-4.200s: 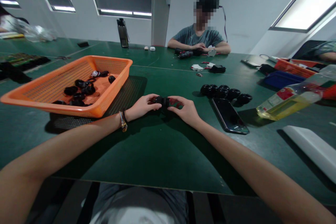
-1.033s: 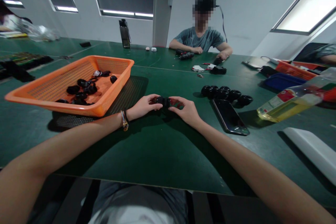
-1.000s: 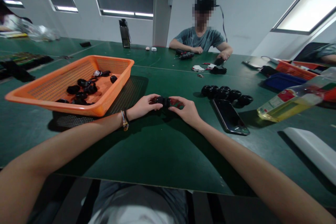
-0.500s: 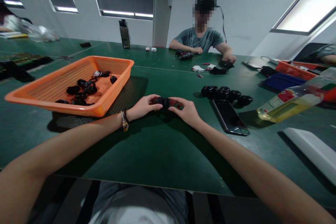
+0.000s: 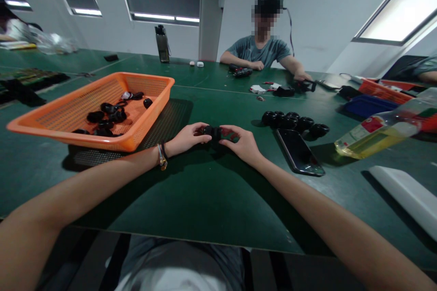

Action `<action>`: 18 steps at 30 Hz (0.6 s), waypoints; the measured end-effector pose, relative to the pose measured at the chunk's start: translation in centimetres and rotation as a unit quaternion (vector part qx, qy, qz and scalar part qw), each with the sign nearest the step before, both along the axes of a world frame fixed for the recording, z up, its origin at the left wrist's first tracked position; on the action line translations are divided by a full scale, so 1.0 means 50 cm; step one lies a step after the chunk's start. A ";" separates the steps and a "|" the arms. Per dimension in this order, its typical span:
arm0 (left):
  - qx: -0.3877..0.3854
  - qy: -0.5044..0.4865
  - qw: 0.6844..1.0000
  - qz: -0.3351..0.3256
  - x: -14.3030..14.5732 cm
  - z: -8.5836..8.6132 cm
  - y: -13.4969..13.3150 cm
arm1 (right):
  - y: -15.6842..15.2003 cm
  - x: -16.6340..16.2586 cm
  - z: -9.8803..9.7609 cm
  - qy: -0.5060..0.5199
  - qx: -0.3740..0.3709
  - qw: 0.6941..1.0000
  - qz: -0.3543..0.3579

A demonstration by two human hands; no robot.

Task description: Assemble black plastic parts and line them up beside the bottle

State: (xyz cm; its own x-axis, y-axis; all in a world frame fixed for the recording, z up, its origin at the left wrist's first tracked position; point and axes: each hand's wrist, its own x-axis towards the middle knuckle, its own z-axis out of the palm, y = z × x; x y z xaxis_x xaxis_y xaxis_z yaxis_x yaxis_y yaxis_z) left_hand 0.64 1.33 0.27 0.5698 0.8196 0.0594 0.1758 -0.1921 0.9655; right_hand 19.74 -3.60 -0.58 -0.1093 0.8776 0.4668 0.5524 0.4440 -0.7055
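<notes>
A small black rounded part (image 5: pixel 215 133) is held just above the green tabletop, straight in front of me. My left hand (image 5: pixel 190 138) grips its left end between thumb and fingers. At the other end, my right hand (image 5: pixel 243 143) has its thumb and fingertips closed on the part. Its exact kind is hard to make out, since it is dark and partly covered by fingers. Several similar black round pieces (image 5: pixel 289 121) stand grouped to the right of my hands. More loose black parts (image 5: pixel 106 118) lie in the orange basket (image 5: pixel 134 138) at left.
Right of my hands lie a phone (image 5: pixel 300 152), a tilted clear bottle with yellow liquid (image 5: pixel 375 132) and a white block (image 5: pixel 406 195). A dark drink bottle (image 5: pixel 161 44) stands at the back. Across the table a person (image 5: pixel 262 47) handles a black item (image 5: pixel 306 85).
My hands and the part stay almost in place, with only a slight shift of the right fingers. The person opposite has moved a hand and the black item a little to the right.
</notes>
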 end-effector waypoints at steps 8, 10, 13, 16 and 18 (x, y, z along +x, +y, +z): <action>0.002 0.002 1.000 -0.002 0.000 0.000 -0.001 | -0.002 0.000 0.001 0.009 -0.007 1.000 0.008; 0.001 -0.001 1.000 -0.003 0.000 0.001 -0.001 | -0.002 0.000 0.002 0.006 -0.009 1.000 0.008; 0.001 -0.003 1.000 -0.004 0.000 0.000 0.000 | -0.001 -0.001 0.002 0.001 -0.009 1.000 0.005; -0.003 -0.007 1.000 -0.005 0.001 -0.002 0.001 | 0.000 0.000 0.001 -0.001 -0.011 1.000 0.001; -0.007 -0.007 1.000 -0.004 0.001 -0.001 0.000 | 0.001 0.000 0.000 0.001 -0.013 1.000 0.001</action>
State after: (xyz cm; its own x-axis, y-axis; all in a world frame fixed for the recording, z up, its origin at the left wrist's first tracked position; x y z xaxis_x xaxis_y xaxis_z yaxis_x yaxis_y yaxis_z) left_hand 0.70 1.33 0.20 0.5758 0.8157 0.0562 0.1614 -0.1808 0.9702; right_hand 19.73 -3.56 -0.56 -0.1104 0.8893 0.4438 0.5507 0.4264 -0.7175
